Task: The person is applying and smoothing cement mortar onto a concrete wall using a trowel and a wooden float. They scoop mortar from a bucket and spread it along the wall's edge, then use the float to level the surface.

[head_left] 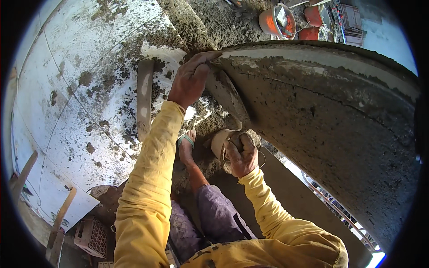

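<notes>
My left hand [190, 82] is closed over the upper end of a mortar-smeared board [229, 96], at the near end of a plastered wall [313, 98]. Its fingertips reach the wall's top corner. Lower down, my right hand [242, 156] is closed at the rim of a mortar-stained bucket [219, 144]. Wet grey mortar [254, 138] shows beside its fingers; what they grip is hidden. The wall's face is dark with fresh render, and a paler strip runs along its top. My sandalled foot [187, 145] stands left of the bucket.
A narrow plank [144, 98] lies left of my left hand on white sheeting [98, 98] spattered with mortar. Orange buckets [278, 22] stand beyond the wall. A plastic crate [91, 236] and sticks [62, 212] are at the lower left.
</notes>
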`<state>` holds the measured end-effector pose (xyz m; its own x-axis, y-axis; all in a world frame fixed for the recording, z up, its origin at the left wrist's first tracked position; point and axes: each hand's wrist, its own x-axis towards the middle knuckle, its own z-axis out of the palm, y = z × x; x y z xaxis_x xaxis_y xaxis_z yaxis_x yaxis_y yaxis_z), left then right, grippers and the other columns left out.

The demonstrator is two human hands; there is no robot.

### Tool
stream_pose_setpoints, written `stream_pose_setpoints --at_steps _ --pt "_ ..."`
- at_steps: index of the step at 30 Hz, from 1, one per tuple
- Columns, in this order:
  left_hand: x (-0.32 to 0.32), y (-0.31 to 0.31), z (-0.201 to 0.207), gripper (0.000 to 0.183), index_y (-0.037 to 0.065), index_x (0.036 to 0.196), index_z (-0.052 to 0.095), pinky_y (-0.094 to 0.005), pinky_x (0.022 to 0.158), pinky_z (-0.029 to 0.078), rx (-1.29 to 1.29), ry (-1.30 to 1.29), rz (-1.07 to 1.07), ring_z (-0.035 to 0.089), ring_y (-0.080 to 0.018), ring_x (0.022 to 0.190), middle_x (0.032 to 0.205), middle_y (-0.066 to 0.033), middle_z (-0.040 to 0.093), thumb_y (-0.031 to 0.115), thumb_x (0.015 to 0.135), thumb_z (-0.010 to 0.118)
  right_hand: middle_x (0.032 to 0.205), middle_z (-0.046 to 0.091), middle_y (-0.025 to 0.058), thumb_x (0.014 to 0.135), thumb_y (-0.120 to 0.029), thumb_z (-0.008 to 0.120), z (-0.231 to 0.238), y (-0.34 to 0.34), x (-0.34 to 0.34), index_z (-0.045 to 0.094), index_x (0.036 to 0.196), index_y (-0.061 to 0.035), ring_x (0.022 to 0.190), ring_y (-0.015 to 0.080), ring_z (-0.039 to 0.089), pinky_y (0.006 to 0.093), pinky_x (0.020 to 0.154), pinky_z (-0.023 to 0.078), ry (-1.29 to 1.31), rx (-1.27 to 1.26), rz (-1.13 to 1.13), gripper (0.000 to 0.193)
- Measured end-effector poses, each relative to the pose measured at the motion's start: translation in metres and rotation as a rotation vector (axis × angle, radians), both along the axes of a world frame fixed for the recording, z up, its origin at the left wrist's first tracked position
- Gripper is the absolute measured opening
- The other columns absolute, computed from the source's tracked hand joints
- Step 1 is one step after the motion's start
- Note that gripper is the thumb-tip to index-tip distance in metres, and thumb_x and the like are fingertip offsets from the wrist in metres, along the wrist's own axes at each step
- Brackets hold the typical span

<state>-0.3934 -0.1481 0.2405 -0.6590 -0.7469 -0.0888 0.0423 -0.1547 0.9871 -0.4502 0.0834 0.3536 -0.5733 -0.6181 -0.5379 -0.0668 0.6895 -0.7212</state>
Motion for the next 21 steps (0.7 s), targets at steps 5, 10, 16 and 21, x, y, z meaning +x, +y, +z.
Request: stream_pose_setpoints --at_steps 5,10,16,21 --pt "0.001 0.0 0.0 0.044 0.0 0.126 0.064 -0.0306 0.105 0.039 -0.017 -0.025 0.004 0.057 -0.021 0.12 0.128 -0.0124 0.064 0.011 0.091 0.04 0.071 0.055 -0.0006 0.091 -0.017 0.067 0.013 0.006 -0.004 0.06 0.103 0.0012 0.064 0.0073 0.049 0.0252 0.059 0.043 0.119 0.032 0.055 0.023" --pt "0.001 -0.001 0.002 0.044 0.0 0.126 0.064 -0.031 0.106 0.039 -0.037 -0.029 -0.005 0.058 -0.0218 0.12 0.129 -0.0125 0.064 0.007 0.09 0.04 0.074 0.057 0.0023 0.091 -0.015 0.067 0.014 0.028 -0.014 0.058 0.104 0.0037 0.062 0.0093 0.052 0.0275 0.06 0.046 0.102 0.053 0.109 0.024" --pt "0.004 -0.002 -0.006 0.041 0.01 0.123 0.067 -0.0356 0.1 0.047 -0.078 -0.009 0.016 0.064 -0.0322 0.111 0.124 -0.0155 0.066 0.008 0.089 0.044 0.079 0.061 0.0094 0.088 -0.014 0.071 0.003 0.03 0.003 0.057 0.098 -0.0004 0.069 0.0202 0.061 0.0336 0.065 0.05 0.132 -0.035 0.149 0.021" --pt "0.005 -0.011 -0.008 0.05 0.005 0.129 0.063 -0.0286 0.104 0.042 -0.113 -0.05 -0.11 0.06 -0.019 0.117 0.126 -0.0106 0.065 -0.003 0.087 0.039 0.088 0.066 0.0169 0.087 -0.015 0.071 -0.032 -0.002 0.011 0.058 0.099 -0.0034 0.082 0.0371 0.067 0.0377 0.072 0.053 0.267 -0.008 0.208 0.021"
